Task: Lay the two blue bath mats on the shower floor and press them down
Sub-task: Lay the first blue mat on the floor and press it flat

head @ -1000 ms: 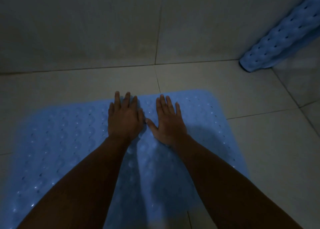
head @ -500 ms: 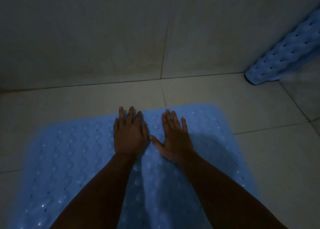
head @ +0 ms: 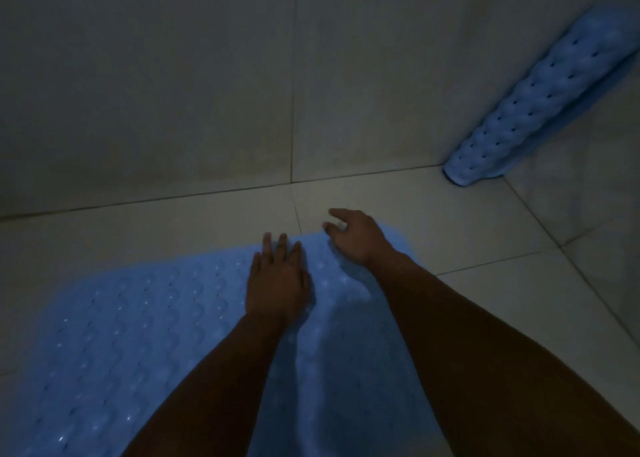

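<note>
Blue rubbery mat (head: 131,345) spread flat on tile floor (head: 485,318), far edge just short of wall (head: 173,93). Second mat (head: 540,106) rolled, propped in corner to right of flat mat, well apart from it — not yet laid.

Left hand (head: 277,283) pressed palm-down near far edge of flat mat, fingers straight and close together. Right hand (head: 353,238) at same edge, beside the left; fingers loosely bent and apart, index pointing out over bare tile past the mat. Contact with mat or edge — cannot tell in this dim light. Nothing gripped by either hand.

Step in hand judged as pressing down first mat, far edge under work. Recommended: flat palm, weight straight down, working outward from centre toward edges and corners so air escapes and suction grips. Avoid sideways push; risk of mat sliding on smooth tile. Leave floor room toward corner for the roll.
</note>
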